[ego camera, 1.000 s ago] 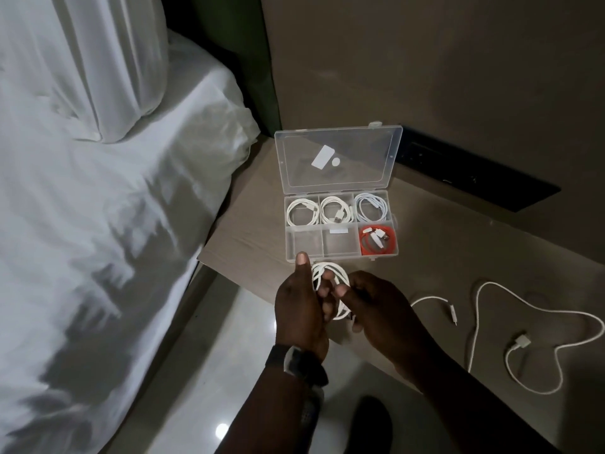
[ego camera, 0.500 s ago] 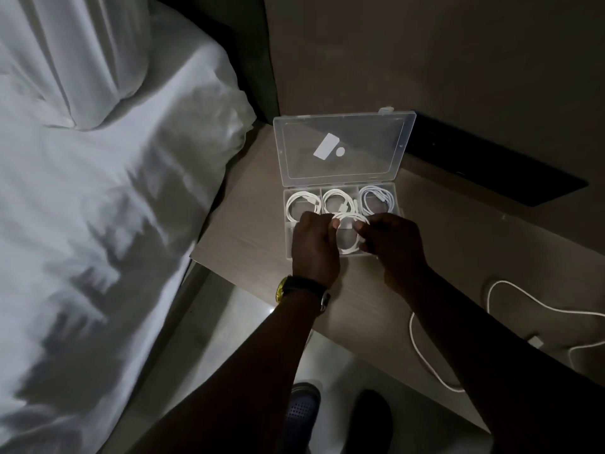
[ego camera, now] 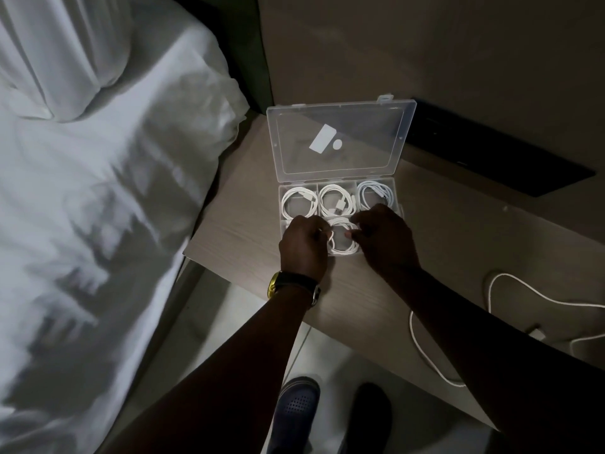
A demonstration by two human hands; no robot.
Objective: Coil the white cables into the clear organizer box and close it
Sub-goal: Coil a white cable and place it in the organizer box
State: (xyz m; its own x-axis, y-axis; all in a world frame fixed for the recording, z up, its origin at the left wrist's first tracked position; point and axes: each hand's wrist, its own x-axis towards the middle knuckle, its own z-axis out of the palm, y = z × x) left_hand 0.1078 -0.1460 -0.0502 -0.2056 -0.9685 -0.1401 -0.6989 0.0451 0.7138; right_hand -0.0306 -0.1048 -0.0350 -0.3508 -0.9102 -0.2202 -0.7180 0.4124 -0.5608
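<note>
The clear organizer box (ego camera: 281,204) sits on the wooden bedside table (ego camera: 235,237), its lid (ego camera: 340,142) standing open toward the wall. Each of the three back compartments holds a coiled white cable (ego camera: 298,203). A further coiled white cable (ego camera: 343,239) lies in the front middle compartment. My left hand (ego camera: 302,247) pinches its left side and my right hand (ego camera: 383,240) pinches its right side. My hands hide the front left and front right compartments. A loose white cable (ego camera: 523,291) lies uncoiled on the table at the right.
A bed with white sheets (ego camera: 98,208) and a pillow (ego camera: 59,50) fills the left. A dark panel (ego camera: 497,158) lies along the wall behind the box. Another white cable (ego camera: 425,355) hangs over the table's front edge. My shoes (ego camera: 294,411) stand on the floor below.
Both hands carried the coiled cable from in front of the box forward into its front middle compartment and lowered it in. The red item at front right is now covered by my right hand.
</note>
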